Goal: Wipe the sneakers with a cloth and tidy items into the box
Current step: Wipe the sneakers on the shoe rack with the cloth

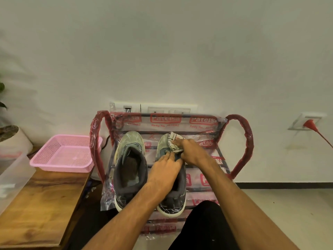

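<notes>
Two grey sneakers stand side by side on a plastic-wrapped red rack [241, 147], toes toward the wall. The left sneaker [130, 165] is untouched. My left hand [165, 170] rests on the tongue and opening of the right sneaker [173, 202], fingers fairly straight. My right hand [191, 150] presses a bunched white cloth [173, 141] with dark lines against that sneaker's toe, fingers curled round it. The hands hide the middle of the right sneaker.
A pink mesh basket [63, 152] sits on a wooden table [41, 204] at the left, beside a clear plastic box [12, 177]. A potted plant [9, 136] stands far left. Wall sockets and a red plug [310, 123] are behind. My dark-trousered knee [203, 228] is low centre.
</notes>
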The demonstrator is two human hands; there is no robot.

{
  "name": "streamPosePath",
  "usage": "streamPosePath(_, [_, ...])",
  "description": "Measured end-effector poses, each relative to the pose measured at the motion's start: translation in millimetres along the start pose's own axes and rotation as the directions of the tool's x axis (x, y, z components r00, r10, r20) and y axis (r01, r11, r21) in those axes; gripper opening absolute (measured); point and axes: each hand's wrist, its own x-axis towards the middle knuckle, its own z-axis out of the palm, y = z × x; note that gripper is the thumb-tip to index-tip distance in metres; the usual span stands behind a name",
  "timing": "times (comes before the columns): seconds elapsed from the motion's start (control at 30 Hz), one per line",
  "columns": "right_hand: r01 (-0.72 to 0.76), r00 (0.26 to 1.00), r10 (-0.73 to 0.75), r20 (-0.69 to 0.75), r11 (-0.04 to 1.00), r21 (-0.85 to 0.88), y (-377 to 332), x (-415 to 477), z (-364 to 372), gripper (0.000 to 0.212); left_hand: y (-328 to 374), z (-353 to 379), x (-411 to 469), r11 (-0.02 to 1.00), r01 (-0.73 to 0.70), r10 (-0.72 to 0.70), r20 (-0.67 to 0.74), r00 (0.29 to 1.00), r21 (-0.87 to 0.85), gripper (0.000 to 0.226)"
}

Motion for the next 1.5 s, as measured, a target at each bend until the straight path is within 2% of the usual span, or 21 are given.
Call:
streamPosePath(0.23, [0.107,0.989,-0.132,-0.06,0.945,-0.311,-0.6,2.5,-2.2,0.07,1.3,0.0,-13.4,0.985,-0.02,0.017,-0.016,1.0,-0.172,0.062])
streamPosePath(0.3, [0.114,0.987,-0.145,-0.069,0.935,-0.336,-4.2,5.3,1.9,0.069,-3.9,0.8,-12.6,0.978,-0.019,0.014,-0.026,1.0,-0.208,0.061])
streamPosePath(0.4, [0.164,0.979,-0.19,-0.078,0.953,-0.255,-1.1,0.6,11.0,0.061,-10.6,3.5,-11.6,0.968,-0.023,0.003,-0.077,0.997,-0.251,0.056])
streamPosePath(0.47, [0.169,0.979,-0.181,-0.09,0.978,-0.125,9.0,-5.6,10.8,0.053,-11.5,5.5,-11.5,0.969,-0.034,0.009,-0.103,0.995,-0.243,0.056])
streamPosePath(0.53, [0.107,0.993,-0.102,-0.056,0.991,0.086,20.3,-14.8,-1.0,0.043,-10.0,7.1,-11.4,0.977,-0.043,0.021,-0.103,0.994,-0.208,0.057])
streamPosePath(0.6, [0.031,0.999,-0.039,0.025,0.963,0.269,32.7,-23.7,-19.1,0.032,-8.2,8.2,-10.8,0.987,-0.027,0.013,-0.085,0.996,-0.161,0.057])
streamPosePath(0.67, [-0.024,1.0,0.015,0.026,0.921,0.389,41.2,-31.3,-34.0,0.023,-7.8,7.5,-9.4,0.993,0.009,-0.015,-0.054,0.998,-0.115,0.056])
streamPosePath(0.73, [-0.078,0.994,0.105,-0.032,0.88,0.468,44.9,-34.7,-37.6,0.021,-7.4,5.2,-6.5,0.997,0.034,-0.035,-0.018,0.999,-0.076,0.055])
streamPosePath(0.8, [-0.11,0.976,0.187,-0.107,0.86,0.499,43.7,-32.8,-34.6,0.028,-6.6,2.4,-1.9,0.998,0.047,-0.046,0.02,0.999,-0.029,0.062])
streamPosePath(0.9, [-0.112,0.967,0.211,-0.145,0.86,0.498,30.9,-30.0,-32.0,0.034,-7.2,0.2,7.3,0.995,0.095,-0.095,0.073,0.993,0.002,0.069])
streamPosePath(1.07, [-0.082,0.97,0.155,-0.185,0.933,0.351,12.3,-25.8,-24.0,0.035,-7.3,4.6,13.0,0.991,0.132,-0.132,0.038,0.991,0.006,0.061])
streamPosePath(1.2, [0.048,0.963,0.022,-0.27,0.967,0.25,2.5,-19.4,-15.6,0.065,-4.6,8.1,8.1,0.996,0.087,-0.088,-0.015,0.996,-0.027,0.055])
streamPosePath(1.27, [0.117,0.973,-0.083,-0.217,0.982,0.147,-0.7,-14.3,-8.8,0.066,-3.1,8.7,6.6,0.998,0.059,-0.06,-0.021,0.998,-0.034,0.049])
streamPosePath(1.33, [0.16,0.982,-0.161,-0.1,0.987,-0.015,3.5,-8.9,-1.9,0.065,-1.8,10.0,5.2,0.999,0.044,-0.045,-0.016,0.999,-0.023,0.045])
streamPosePath(1.4, [0.151,0.986,-0.159,-0.054,0.981,-0.125,7.5,-4.8,-1.8,0.068,-0.2,11.3,4.7,0.999,0.036,-0.037,-0.016,0.999,-0.025,0.043])
streamPosePath(1.5, [0.091,0.989,-0.109,-0.101,0.982,-0.164,-0.8,-1.4,-6.7,0.063,-2.6,12.2,5.2,0.998,0.04,-0.041,-0.025,0.999,-0.042,0.042])
